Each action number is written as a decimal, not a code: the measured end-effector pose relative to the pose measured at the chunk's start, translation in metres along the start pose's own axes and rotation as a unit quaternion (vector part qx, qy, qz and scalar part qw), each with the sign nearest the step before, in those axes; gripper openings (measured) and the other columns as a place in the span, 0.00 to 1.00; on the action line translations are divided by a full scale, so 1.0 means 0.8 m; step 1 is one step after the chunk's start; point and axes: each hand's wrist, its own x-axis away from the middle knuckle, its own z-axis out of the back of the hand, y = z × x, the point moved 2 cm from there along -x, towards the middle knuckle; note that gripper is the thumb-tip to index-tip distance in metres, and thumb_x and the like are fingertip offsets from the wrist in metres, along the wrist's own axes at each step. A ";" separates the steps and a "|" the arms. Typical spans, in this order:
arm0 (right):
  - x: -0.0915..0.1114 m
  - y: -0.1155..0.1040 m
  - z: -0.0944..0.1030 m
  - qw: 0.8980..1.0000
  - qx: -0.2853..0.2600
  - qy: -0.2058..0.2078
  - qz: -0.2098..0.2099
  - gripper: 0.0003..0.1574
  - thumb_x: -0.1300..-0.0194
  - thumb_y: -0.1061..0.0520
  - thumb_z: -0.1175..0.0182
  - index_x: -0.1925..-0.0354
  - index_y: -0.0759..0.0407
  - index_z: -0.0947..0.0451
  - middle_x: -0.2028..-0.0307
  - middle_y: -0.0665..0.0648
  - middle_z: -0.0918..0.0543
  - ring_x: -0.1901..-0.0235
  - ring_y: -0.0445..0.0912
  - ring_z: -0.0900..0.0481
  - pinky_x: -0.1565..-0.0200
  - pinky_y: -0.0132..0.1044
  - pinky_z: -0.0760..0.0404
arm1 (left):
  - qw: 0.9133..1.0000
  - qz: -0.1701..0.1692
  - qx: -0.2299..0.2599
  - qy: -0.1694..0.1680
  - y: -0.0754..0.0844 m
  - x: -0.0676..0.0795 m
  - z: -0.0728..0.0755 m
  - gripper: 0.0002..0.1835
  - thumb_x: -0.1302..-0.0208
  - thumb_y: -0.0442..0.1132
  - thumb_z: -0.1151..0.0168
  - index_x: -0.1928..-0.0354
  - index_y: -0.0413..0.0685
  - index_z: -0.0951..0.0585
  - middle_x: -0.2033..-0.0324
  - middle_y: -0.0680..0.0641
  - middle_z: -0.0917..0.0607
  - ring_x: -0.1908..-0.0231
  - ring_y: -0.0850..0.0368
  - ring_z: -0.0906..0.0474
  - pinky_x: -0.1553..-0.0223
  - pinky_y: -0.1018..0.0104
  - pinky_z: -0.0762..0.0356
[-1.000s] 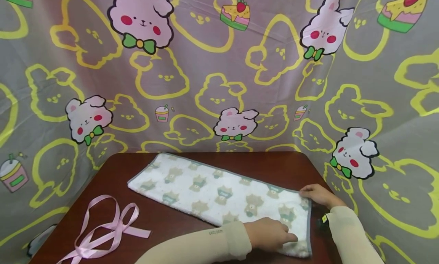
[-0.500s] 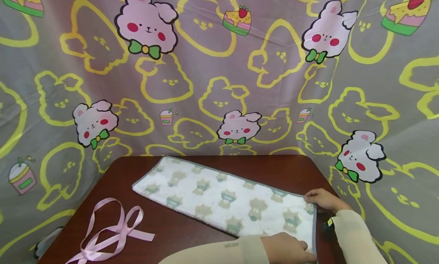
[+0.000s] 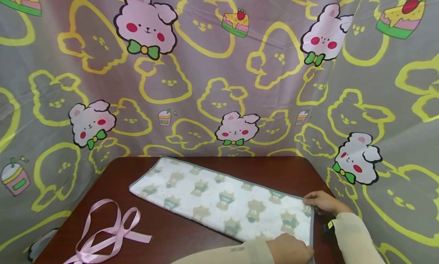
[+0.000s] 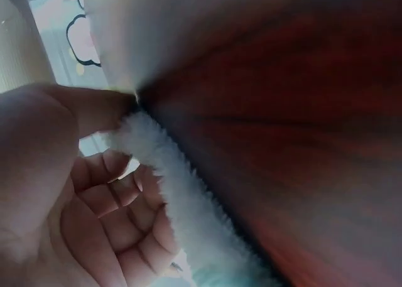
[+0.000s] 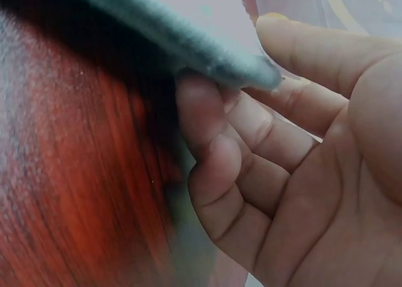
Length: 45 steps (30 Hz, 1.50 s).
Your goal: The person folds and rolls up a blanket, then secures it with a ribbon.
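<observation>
A white towel (image 3: 212, 195) with brown and green bear prints and a grey border lies folded into a long strip, slanting across the table. My left hand (image 3: 289, 248) holds its near right corner at the bottom of the head view. In the left wrist view, that thumb and the curled fingers (image 4: 119, 205) pinch the fluffy edge. My right hand (image 3: 324, 203) grips the far right corner. The right wrist view has its fingers (image 5: 201, 105) under the grey-edged corner and the thumb above it.
A loosely looped pink ribbon (image 3: 113, 233) lies at the left of the dark red-brown table (image 3: 267, 166). A patterned curtain (image 3: 192, 65) with rabbit drawings stands behind and on both sides. A small black object with a yellow mark (image 3: 330, 225) is at the right wrist.
My left hand has moved right and nearer along the towel to its near right corner. The right hand stays at the far right corner. The head view has shifted slightly.
</observation>
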 end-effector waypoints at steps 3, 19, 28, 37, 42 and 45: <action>0.001 0.001 -0.002 1.000 0.000 0.006 -0.004 0.22 0.32 0.53 0.39 0.50 0.70 0.23 0.72 0.55 0.24 0.77 0.47 0.28 0.76 0.39 0.27 | 1.000 -0.001 0.003 0.001 -0.002 0.000 -0.002 0.03 0.32 0.49 0.40 0.60 0.63 0.23 0.71 0.64 0.20 0.81 0.71 0.31 0.81 0.73 0.30; -0.006 -0.012 -0.004 0.999 -0.037 0.025 0.000 0.12 0.31 0.64 0.50 0.50 0.64 0.33 0.60 0.61 0.26 0.74 0.52 0.26 0.75 0.43 0.28 | 0.989 0.032 -0.036 0.140 -0.016 0.029 0.026 0.08 0.36 0.54 0.40 0.69 0.64 0.27 0.83 0.65 0.28 0.84 0.73 0.33 0.84 0.73 0.34; -0.006 -0.023 0.007 0.985 -0.167 -0.018 0.035 0.16 0.35 0.66 0.62 0.59 0.70 0.28 0.66 0.59 0.21 0.68 0.53 0.19 0.66 0.49 0.19 | 0.979 0.040 -0.015 0.199 -0.030 0.051 0.054 0.11 0.33 0.49 0.43 0.74 0.61 0.29 0.87 0.64 0.33 0.87 0.72 0.39 0.86 0.75 0.40; -0.010 -0.024 0.013 0.989 -0.108 -0.002 0.105 0.24 0.40 0.75 0.48 0.43 0.73 0.30 0.53 0.65 0.20 0.62 0.52 0.21 0.61 0.44 0.20 | 0.968 0.054 -0.002 0.245 -0.049 0.068 0.069 0.12 0.35 0.47 0.41 0.75 0.60 0.31 0.87 0.63 0.35 0.88 0.71 0.41 0.87 0.76 0.44; -0.013 -0.025 0.008 0.989 -0.093 0.031 0.113 0.19 0.35 0.70 0.43 0.45 0.73 0.28 0.53 0.67 0.21 0.59 0.53 0.19 0.58 0.44 0.18 | 0.961 0.066 0.004 0.268 -0.053 0.073 0.073 0.15 0.35 0.47 0.42 0.77 0.59 0.34 0.89 0.63 0.37 0.89 0.71 0.42 0.88 0.75 0.45; -0.016 -0.025 0.006 0.988 -0.095 0.052 0.108 0.17 0.31 0.70 0.48 0.46 0.74 0.26 0.52 0.68 0.20 0.57 0.52 0.18 0.56 0.45 0.18 | 0.957 0.073 0.008 0.281 -0.055 0.074 0.075 0.14 0.34 0.46 0.43 0.76 0.59 0.34 0.88 0.63 0.37 0.88 0.70 0.40 0.87 0.73 0.44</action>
